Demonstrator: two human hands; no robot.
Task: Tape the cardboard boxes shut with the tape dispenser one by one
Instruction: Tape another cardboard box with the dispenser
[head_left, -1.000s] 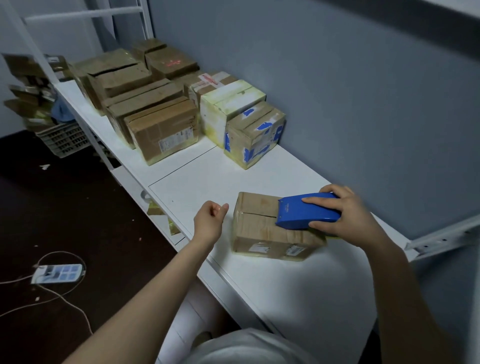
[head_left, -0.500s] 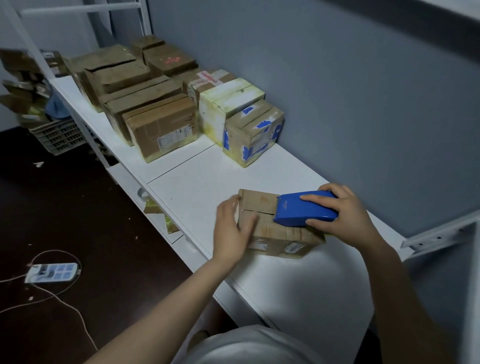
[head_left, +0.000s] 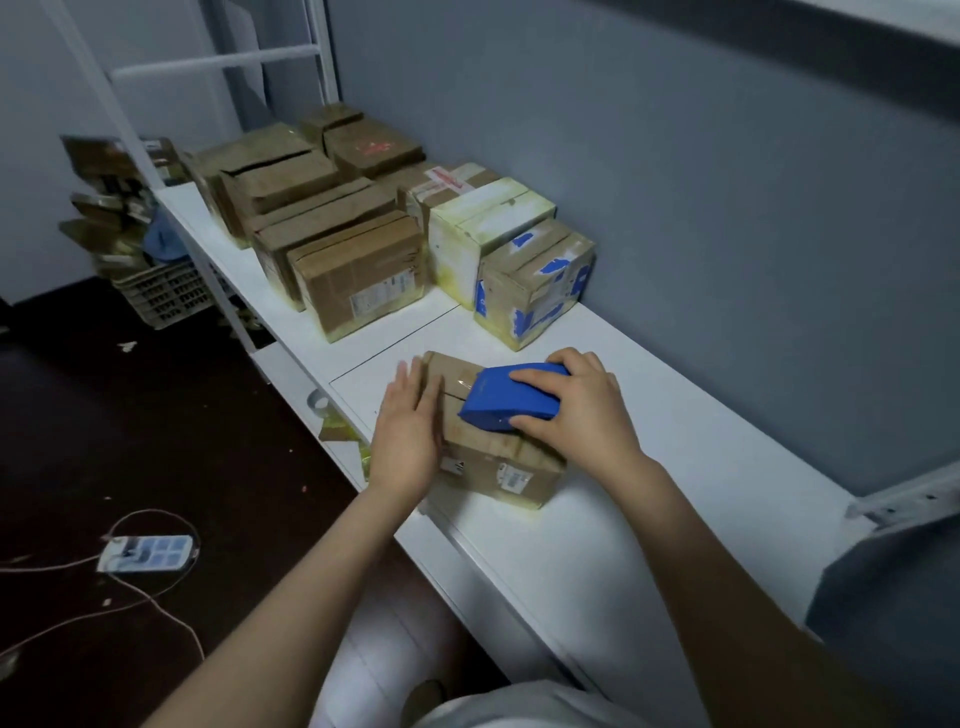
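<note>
From the head camera, both forearms reach forward over the white shelf (head_left: 613, 551). The left hand (head_left: 408, 426) is spread flat, fingers straight and together, and its palm presses against the left end of the cardboard box (head_left: 493, 470), with the fingertips rising just above the box's top edge. The right hand (head_left: 576, 410) comes in from the right with its wrist low. Its fingers curl over the top of the blue tape dispenser (head_left: 498, 397) and the thumb sits along the near side, so it grips the tool firmly. The dispenser lies on the box's top, nose pointing left along the centre seam. A glossy patch just ahead of the nose may be clear tape (the picture is too soft to be sure). The box sits near the shelf's front edge, well apart from the stacked boxes (head_left: 358, 270) at the far left.

A second ago the left hand hung loosely curled beside the box without touching it. Half a second ago it had reached the box's end, and now it lies flat against it. The dispenser's nose has slid left along the seam, closer to the braced end.
</note>
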